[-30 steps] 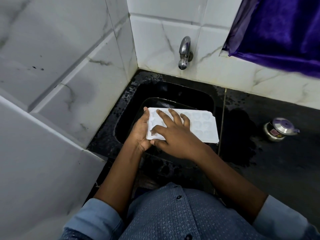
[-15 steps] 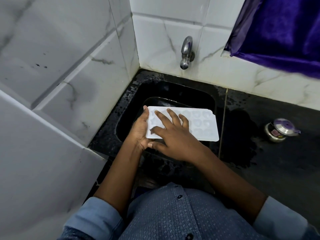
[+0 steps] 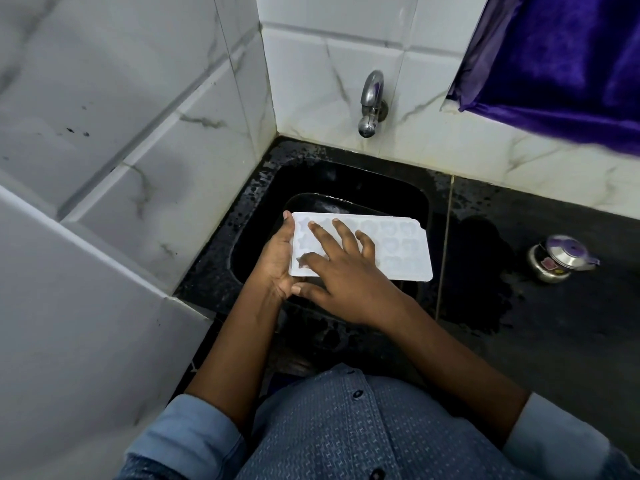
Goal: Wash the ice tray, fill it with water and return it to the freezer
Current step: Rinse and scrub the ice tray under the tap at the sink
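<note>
A white ice tray [image 3: 398,251] with shaped hollows is held flat over the black sink [image 3: 346,181]. My left hand [image 3: 277,261] grips its left end, thumb on the rim. My right hand [image 3: 343,271] lies flat on the tray's top, fingers spread over the left hollows, holding nothing. The steel tap [image 3: 371,102] sticks out of the tiled wall above the sink. No water runs from it.
A black basin [image 3: 311,202] sits inside the sink under the tray. A small steel pot with a lid [image 3: 561,258] stands on the dark wet counter [image 3: 554,323] at the right. White tiled walls close in at left and back. Purple cloth [image 3: 561,57] hangs at top right.
My right hand's fingers have slid a little across the tray's left hollows. The tray and my left hand have barely moved.
</note>
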Demonstrator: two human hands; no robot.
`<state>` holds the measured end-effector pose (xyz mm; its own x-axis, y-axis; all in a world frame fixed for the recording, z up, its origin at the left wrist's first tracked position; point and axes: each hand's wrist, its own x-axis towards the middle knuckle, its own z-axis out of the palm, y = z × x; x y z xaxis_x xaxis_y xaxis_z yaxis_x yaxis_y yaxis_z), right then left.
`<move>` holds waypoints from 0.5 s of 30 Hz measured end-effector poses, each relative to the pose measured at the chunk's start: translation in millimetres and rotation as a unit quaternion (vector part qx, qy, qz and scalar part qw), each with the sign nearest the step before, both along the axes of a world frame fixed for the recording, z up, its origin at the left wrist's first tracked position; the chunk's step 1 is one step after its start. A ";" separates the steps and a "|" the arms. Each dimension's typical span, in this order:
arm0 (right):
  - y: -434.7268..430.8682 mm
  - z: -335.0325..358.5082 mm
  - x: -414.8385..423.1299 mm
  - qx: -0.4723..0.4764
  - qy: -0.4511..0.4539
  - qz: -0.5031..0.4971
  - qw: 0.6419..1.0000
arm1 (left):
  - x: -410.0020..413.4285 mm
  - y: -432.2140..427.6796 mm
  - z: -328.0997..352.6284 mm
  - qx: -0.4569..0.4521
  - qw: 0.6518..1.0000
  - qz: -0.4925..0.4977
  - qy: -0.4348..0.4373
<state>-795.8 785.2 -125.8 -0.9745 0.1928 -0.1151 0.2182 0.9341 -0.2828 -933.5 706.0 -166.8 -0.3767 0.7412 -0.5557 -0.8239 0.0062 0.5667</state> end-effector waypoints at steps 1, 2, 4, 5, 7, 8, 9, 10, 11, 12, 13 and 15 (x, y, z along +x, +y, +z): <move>0.3 -1.5 0.4 -0.001 -0.003 0.003 1.000 | -0.2 0.5 -0.4 0.000 1.000 -0.002 -0.002; 1.5 -2.2 0.8 -0.005 -0.006 0.004 1.000 | -0.7 0.6 -1.5 0.000 1.000 -0.003 -0.004; 4.4 -1.5 0.3 -0.026 0.001 0.001 1.000 | -1.0 0.0 -2.3 0.001 1.000 0.004 -0.004; 5.3 -0.3 -0.5 -0.036 0.009 -0.004 0.999 | -0.9 0.0 -1.3 0.000 1.000 0.010 0.001; 7.4 1.4 -3.7 -0.036 0.025 -0.012 0.999 | 0.7 0.4 1.3 -0.001 1.000 0.021 0.015; 8.6 2.4 -5.7 -0.029 0.029 -0.016 0.999 | 2.3 0.7 2.9 0.000 0.999 0.028 0.023; 10.3 3.5 -8.4 -0.019 0.028 -0.020 0.999 | 4.3 0.8 5.3 0.001 0.999 0.032 0.033; 12.4 5.1 -11.6 -0.007 0.022 -0.024 0.999 | 5.7 0.8 6.6 0.004 0.999 0.033 0.040; 14.6 6.6 -15.2 0.007 0.012 -0.030 0.999 | 6.6 1.2 6.9 0.012 0.999 0.029 0.045; 17.1 7.8 -19.1 0.022 0.000 -0.037 0.999 | 7.4 1.3 7.4 0.018 0.998 0.022 0.049; 19.0 8.7 -22.9 0.036 -0.009 -0.043 0.998 | 7.9 1.3 7.9 0.019 0.998 0.018 0.052; 21.2 9.2 -28.8 0.051 -0.017 -0.050 0.997 | 8.9 0.9 7.9 0.014 0.998 0.014 0.054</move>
